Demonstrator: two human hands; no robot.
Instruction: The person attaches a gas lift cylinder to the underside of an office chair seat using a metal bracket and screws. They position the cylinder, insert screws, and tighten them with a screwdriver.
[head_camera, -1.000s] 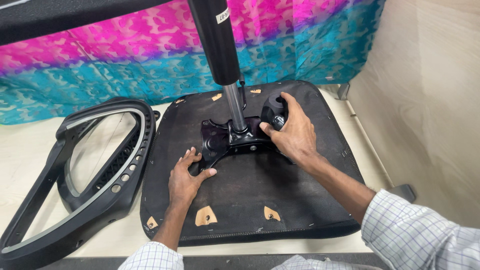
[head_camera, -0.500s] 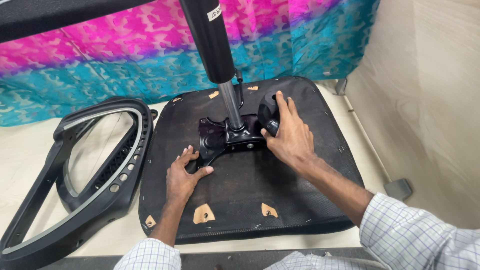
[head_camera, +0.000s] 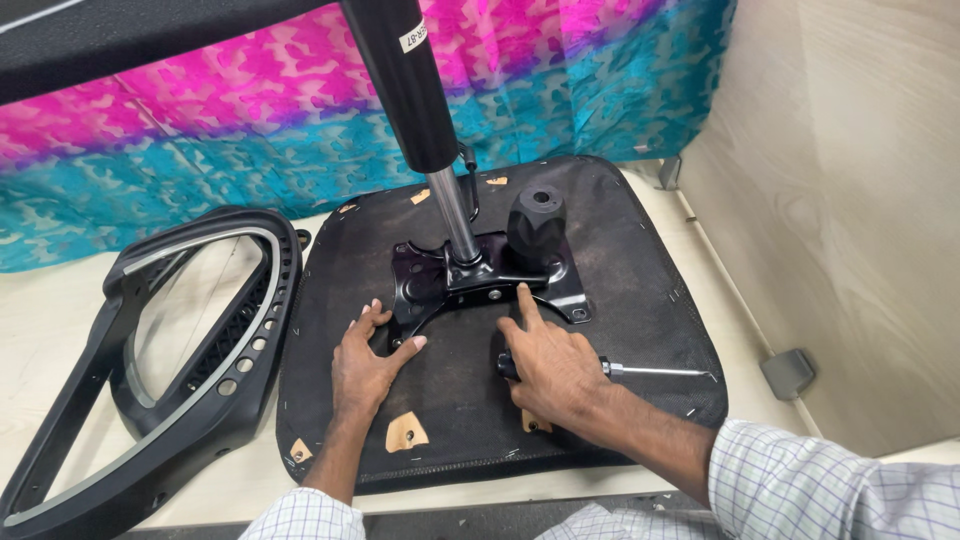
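1. Head view: upturned seat base (head_camera: 600, 400) fills the tabletop, black mounting plate (head_camera: 480, 285) at its centre.
2. Left hand (head_camera: 368, 362) rests open, fingers spread, touching the plate's near-left corner.
3. Right hand (head_camera: 545, 365) covers a screwdriver (head_camera: 655, 372) lying crosswise just near-right of the plate, forefinger pointing plateward; grip unclear.

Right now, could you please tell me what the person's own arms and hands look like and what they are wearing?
Both hands are bare: no gloves, rings or watch show on the left hand or the right hand. The forearms are uncovered, with the sleeves pushed back. The shirt is white with a fine blue-grey check, seen on the right sleeve and the left sleeve.
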